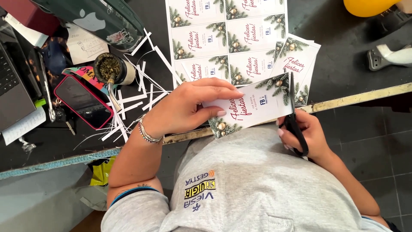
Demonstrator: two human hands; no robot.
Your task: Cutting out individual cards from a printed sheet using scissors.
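My left hand [189,107] pinches a white printed card [253,107] with red script and pine-and-bauble corners, held over the table's front edge. My right hand [307,133] grips black scissors [294,116], whose blades run along the card's right edge. Just beyond lie a small stack of cut cards [300,60] and an uncut sheet of the same cards [223,34]. A metal bracelet circles my left wrist.
Thin white paper strips [137,94] litter the dark table [339,68]. A phone in a pink case [83,101], a cup of green herb with a metal straw [110,68] and a laptop [10,86] sit at the left. A yellow object [367,6] lies far right.
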